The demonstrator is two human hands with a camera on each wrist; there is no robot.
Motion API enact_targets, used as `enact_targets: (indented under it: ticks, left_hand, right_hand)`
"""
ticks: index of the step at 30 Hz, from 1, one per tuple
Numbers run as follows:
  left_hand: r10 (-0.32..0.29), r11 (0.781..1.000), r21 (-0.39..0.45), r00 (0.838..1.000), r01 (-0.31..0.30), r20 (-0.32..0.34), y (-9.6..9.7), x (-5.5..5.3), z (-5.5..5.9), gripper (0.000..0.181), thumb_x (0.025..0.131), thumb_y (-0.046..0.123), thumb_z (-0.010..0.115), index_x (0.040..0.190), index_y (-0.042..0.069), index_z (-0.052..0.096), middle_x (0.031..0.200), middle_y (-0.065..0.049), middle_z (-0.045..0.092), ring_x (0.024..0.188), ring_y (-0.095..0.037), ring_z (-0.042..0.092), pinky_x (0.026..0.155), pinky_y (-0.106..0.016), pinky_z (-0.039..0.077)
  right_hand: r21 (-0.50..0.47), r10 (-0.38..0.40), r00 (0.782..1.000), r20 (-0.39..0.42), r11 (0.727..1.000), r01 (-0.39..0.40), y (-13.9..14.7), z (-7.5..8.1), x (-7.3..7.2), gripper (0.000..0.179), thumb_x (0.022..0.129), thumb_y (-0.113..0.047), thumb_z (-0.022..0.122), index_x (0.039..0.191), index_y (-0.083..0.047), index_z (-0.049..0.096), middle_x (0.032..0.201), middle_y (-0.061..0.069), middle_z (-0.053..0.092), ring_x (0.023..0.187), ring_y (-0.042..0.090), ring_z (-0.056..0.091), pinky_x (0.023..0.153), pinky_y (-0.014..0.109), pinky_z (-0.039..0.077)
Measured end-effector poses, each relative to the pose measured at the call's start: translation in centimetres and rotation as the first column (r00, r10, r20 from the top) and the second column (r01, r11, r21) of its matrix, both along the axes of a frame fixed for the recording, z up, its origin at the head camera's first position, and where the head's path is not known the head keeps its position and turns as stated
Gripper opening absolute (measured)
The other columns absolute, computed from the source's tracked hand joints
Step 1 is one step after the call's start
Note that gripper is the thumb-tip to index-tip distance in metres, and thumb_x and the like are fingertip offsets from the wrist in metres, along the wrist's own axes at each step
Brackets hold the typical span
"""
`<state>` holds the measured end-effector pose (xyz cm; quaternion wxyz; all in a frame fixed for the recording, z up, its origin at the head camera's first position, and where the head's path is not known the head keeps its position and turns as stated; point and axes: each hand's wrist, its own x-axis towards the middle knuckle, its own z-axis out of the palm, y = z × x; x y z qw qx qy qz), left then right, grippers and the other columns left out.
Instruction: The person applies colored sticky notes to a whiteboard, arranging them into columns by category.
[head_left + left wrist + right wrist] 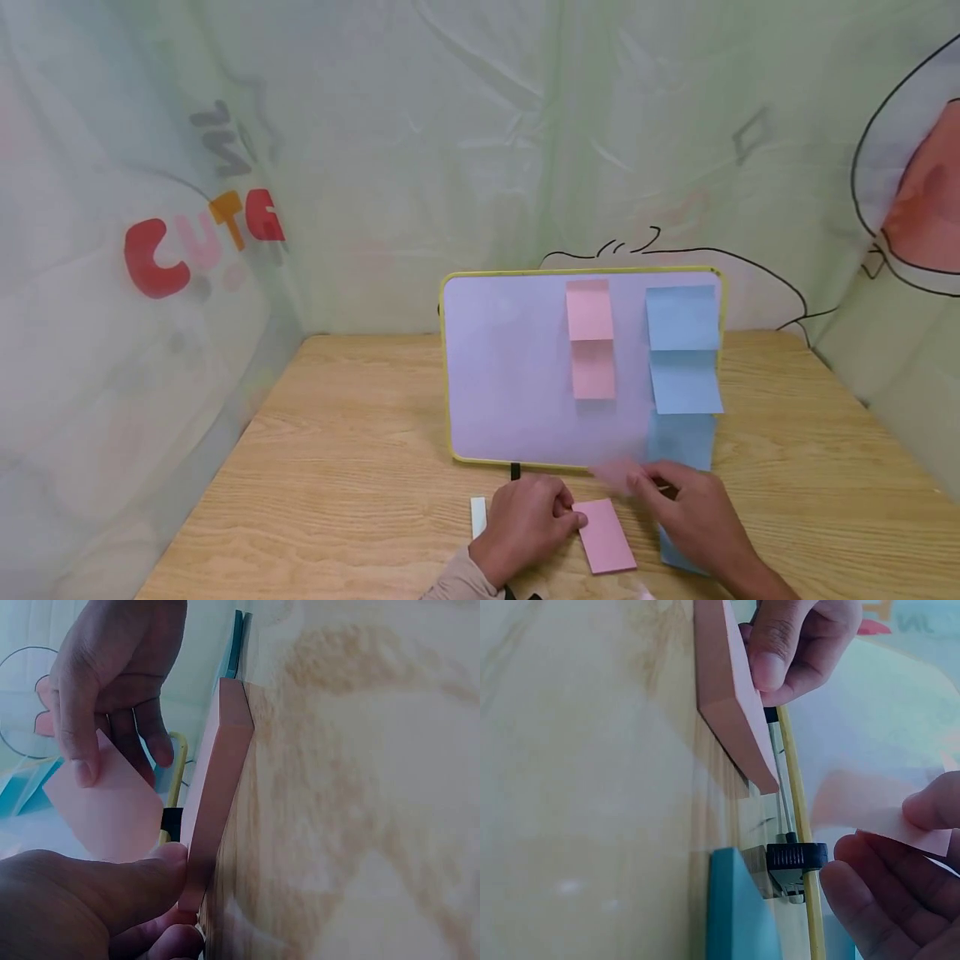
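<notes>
My right hand [696, 512] pinches a single pink sticky note [617, 473] between thumb and fingers. The note hangs before the lower edge of the whiteboard [510, 367], blurred in the head view. On the table, my left hand [528, 521] grips the near-left corner of a pink sticky-note pad [607, 540], its thumb [169, 862] against the pad's face in the left wrist view. A blue sticky-note pad [677, 552] lies partly hidden beneath my right hand and wrist.
The yellow-framed board stands upright, with two pink notes [590, 312] in a column and several blue notes [682, 321] down its right side. A black clip foot [799, 856] holds its lower edge. Left of my left hand lies a pale strip [478, 515].
</notes>
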<state>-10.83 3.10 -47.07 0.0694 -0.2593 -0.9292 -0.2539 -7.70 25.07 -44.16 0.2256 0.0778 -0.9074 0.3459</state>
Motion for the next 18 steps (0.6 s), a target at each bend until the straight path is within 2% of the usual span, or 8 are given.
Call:
enact_targets:
  ticks: [5, 11, 18]
  left_hand:
    - [-0.007, 1.0, 0.013, 1.0, 0.007, -0.002, -0.08, 0.0, 0.06, 0.015, 0.083, 0.041, 0.081, 0.082, 0.027, 0.075, 0.068, 0.025, 0.056, 0.063, 0.012, 0.046, 0.053, -0.014, 0.033]
    - [-0.022, 1.0, 0.018, 1.0, 0.022, 0.017, -0.08, -0.03, 0.05, 0.014, 0.084, 0.04, 0.08, 0.083, 0.027, 0.074, 0.067, 0.025, 0.054, 0.063, 0.011, 0.045, 0.053, -0.014, 0.033]
    - [-0.03, 1.0, 0.009, 0.999, 0.03, 0.022, -0.05, -0.01, 0.05, 0.013, 0.085, 0.038, 0.078, 0.083, 0.027, 0.073, 0.068, 0.025, 0.053, 0.063, 0.011, 0.045, 0.053, -0.015, 0.034]
  right_hand:
    - [0.008, -0.004, 1.0, -0.004, 1.0, 0.004, -0.02, 0.1, -0.04, 0.004, 0.088, -0.013, 0.077, 0.084, -0.012, 0.076, 0.079, -0.011, 0.069, 0.071, 0.0, 0.061, 0.061, 0.027, 0.052]
    - [0.031, 0.019, 0.997, -0.08, 0.999, -0.016, -0.02, -0.07, 0.02, 0.008, 0.083, -0.005, 0.08, 0.083, -0.013, 0.075, 0.077, -0.012, 0.067, 0.069, -0.001, 0.058, 0.059, 0.025, 0.051]
    - [0.016, 0.047, 0.984, -0.171, 0.999, -0.045, -0.41, -0.01, -0.04, 0.014, 0.081, 0.0, 0.079, 0.09, -0.011, 0.078, 0.083, -0.006, 0.071, 0.071, 0.0, 0.062, 0.062, 0.013, 0.049]
